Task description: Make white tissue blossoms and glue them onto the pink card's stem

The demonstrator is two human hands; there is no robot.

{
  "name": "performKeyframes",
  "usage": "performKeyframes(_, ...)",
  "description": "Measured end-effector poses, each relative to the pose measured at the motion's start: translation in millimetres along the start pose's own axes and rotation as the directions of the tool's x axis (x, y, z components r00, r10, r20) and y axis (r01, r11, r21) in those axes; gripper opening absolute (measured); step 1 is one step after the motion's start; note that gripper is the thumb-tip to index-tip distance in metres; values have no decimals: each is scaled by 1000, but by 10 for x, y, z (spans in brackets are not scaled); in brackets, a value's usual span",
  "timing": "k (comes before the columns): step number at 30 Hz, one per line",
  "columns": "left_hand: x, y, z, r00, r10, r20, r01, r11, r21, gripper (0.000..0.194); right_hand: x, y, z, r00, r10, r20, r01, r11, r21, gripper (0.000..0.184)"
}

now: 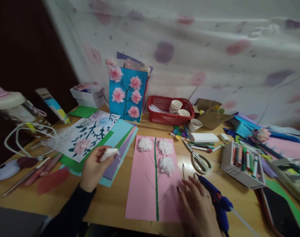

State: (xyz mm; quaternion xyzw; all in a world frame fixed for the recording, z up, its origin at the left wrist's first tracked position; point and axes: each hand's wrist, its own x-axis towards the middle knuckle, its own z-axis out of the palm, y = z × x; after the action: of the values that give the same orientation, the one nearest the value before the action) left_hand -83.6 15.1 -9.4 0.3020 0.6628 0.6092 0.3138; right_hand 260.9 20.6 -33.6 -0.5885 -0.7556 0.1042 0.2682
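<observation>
My left hand point(94, 168) is raised over the left part of the table, closed on a small white tissue-paper bundle point(109, 153). In front of me lies a pink sheet point(140, 187) with a green painted stem point(156, 184) and thin drawn side branches. Three white tissue-paper flowers point(166, 165) sit on its upper half. At the sheet's lower right edge my right hand point(198, 200) rests with fingers spread and a ring on one finger. A blue glue gun point(212, 191) with a pale glue stick lies right beside it, partly hidden by the hand.
Scissors point(199, 158) and a box of markers point(241, 168) lie right of the sheet, a phone point(280, 210) beyond. A red basket point(162, 120) and a blue flower card point(125, 95) stand behind. Coloured sheets point(123, 148), a cable point(28, 154) and a bottle point(13, 112) are at left.
</observation>
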Motion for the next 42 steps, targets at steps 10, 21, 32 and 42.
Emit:
performKeyframes(10,51,-102,199,755,643,126,-651,714,257,11,476,-1208,525,910,15,415,-405,253,879,46)
performKeyframes(21,481,-43,357,359,843,399,-933,323,157,27,1289,-1682,1210,839,-120,531,-526,-426,736,29)
performKeyframes(32,657,-177,260,441,739,509,-897,375,233,8,1219,-1557,1449,740,-246,626,-639,-546,541,34)
performKeyframes(42,678,-219,255,511,665,546,-857,444,262,9,1178,-1541,1549,741,-224,633,-630,-558,539,33)
